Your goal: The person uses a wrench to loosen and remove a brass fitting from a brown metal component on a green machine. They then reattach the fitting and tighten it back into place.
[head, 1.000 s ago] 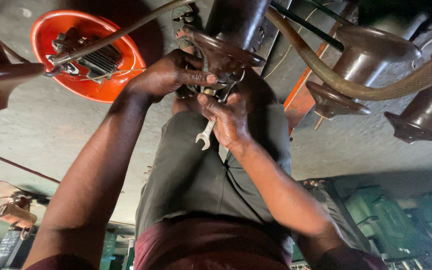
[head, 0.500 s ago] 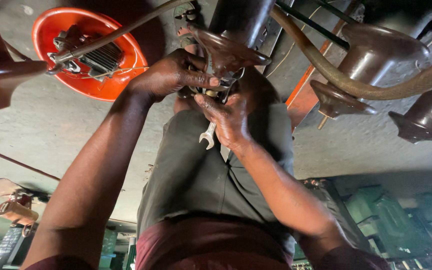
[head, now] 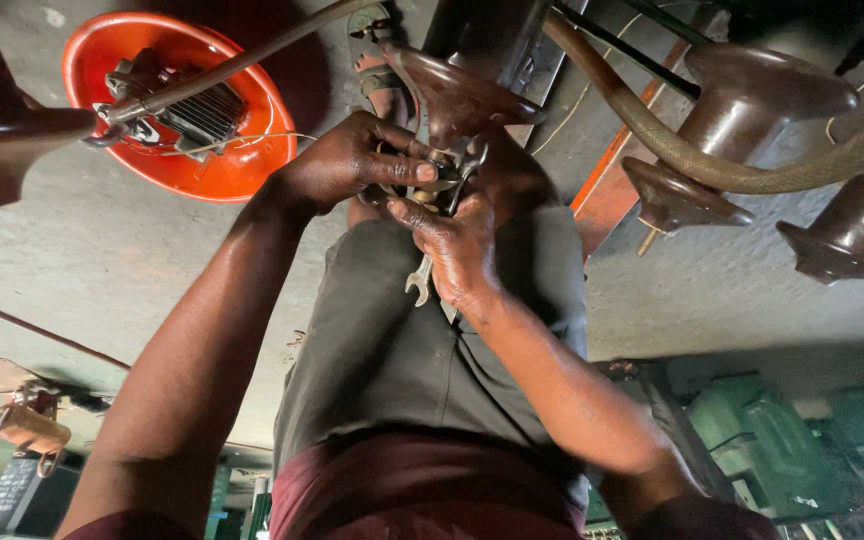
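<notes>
Under the brown insulator (head: 452, 95), the left hand (head: 347, 160) grips a small metal fitting (head: 439, 183) (partly hidden), while the right hand (head: 462, 250) is closed around a wrench (head: 420, 283).

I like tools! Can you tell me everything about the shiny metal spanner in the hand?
The silver metal open-ended spanner is slim, with a small forked jaw at its lower end. It hangs nearly upright under the brown bell-shaped metal part. The right hand grips it, hiding its upper end, while the left hand holds the fitting above.
</notes>
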